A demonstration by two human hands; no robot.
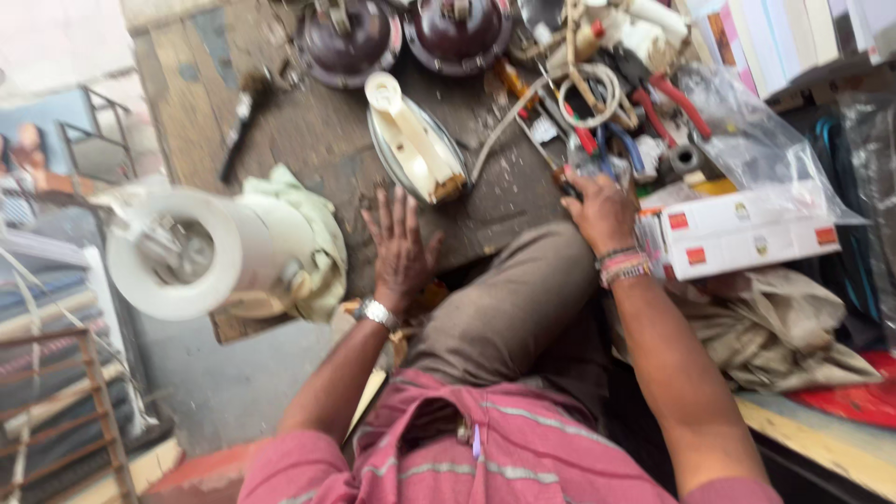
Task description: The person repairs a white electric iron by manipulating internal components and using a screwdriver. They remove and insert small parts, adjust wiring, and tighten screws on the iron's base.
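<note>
left hand (401,245): fingers spread, flat on tabletop (308,131) near clothes iron (415,140) | right hand (597,213): among pliers (653,98); grip unclear

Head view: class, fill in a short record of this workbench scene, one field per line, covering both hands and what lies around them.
Surface: worn dark workbench
Left hand: flat on the bench, fingers spread, holding nothing
Right hand: reaching into the tool pile; grip unclear
Between the hands: cream clothes iron lying on its side
Near right hand: red-handled pliers, white boxes
Near left hand: white cylindrical appliance
</note>
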